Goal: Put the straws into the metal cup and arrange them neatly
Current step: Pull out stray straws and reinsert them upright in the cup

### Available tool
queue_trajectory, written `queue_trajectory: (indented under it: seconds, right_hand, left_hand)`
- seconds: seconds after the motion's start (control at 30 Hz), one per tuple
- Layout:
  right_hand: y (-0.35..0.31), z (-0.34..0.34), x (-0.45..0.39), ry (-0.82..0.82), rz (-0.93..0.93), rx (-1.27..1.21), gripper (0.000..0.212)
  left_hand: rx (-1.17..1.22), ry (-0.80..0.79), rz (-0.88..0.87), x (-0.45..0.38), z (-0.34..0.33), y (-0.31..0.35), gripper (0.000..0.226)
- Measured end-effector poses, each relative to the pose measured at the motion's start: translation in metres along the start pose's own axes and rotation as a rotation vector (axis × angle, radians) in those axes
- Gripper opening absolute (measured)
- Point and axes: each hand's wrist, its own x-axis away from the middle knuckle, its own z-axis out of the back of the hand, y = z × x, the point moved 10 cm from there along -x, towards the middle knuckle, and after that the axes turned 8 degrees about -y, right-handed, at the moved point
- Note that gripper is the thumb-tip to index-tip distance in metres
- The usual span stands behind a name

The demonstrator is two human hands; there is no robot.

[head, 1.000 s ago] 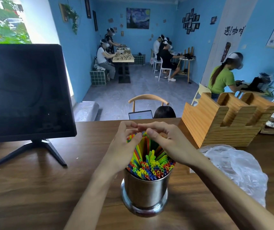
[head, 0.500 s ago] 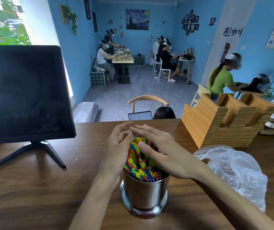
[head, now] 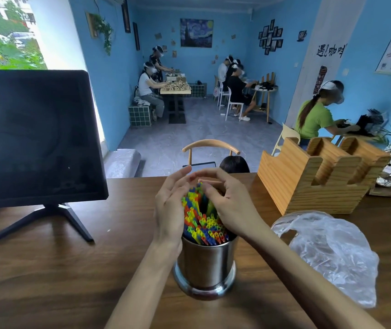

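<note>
A shiny metal cup (head: 205, 264) stands on the wooden table (head: 71, 269) right in front of me, packed with several colourful straws (head: 202, 224) that lean away from me. My left hand (head: 169, 205) presses its palm and nearly straight fingers against the left side of the bundle. My right hand (head: 233, 206) comes in from the right, its fingers curled over the far tops of the straws and its thumb on the near side. The two sets of fingertips almost meet above the bundle.
A black monitor (head: 30, 138) on a tripod foot stands at the left. At the right a wooden holder (head: 308, 181) has a crumpled clear plastic bag (head: 327, 252) in front of it. Beyond the table's far edge are a chair (head: 211, 148) and people at other tables.
Both hands first curled round the straw tops, then flattened over them, pushing them lower into the cup. Now the left hand stays flat on the side while the right curls over the tops again.
</note>
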Motion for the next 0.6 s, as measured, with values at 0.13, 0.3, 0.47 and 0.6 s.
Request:
queue_trajectory:
  seconds: [0.13,0.3,0.47,0.6]
  right_hand:
    - [0.012,0.007,-0.007,0.043,-0.043,-0.216,0.021]
    - [0.032,0.02,-0.003,0.06,-0.129,-0.294,0.012]
    - [0.039,0.03,-0.002,0.088,-0.131,-0.174,0.007]
    - [0.026,0.041,-0.001,0.118,-0.034,0.048,0.007]
  left_hand:
    - [-0.145,-0.005,-0.026,-0.01,0.007,0.004,0.036]
    - [-0.243,-0.058,-0.014,-0.014,0.009,0.005,0.024]
    - [-0.474,-0.06,-0.096,-0.013,0.011,0.017,0.014]
    - [-0.648,-0.121,-0.12,-0.015,0.011,0.024,0.014]
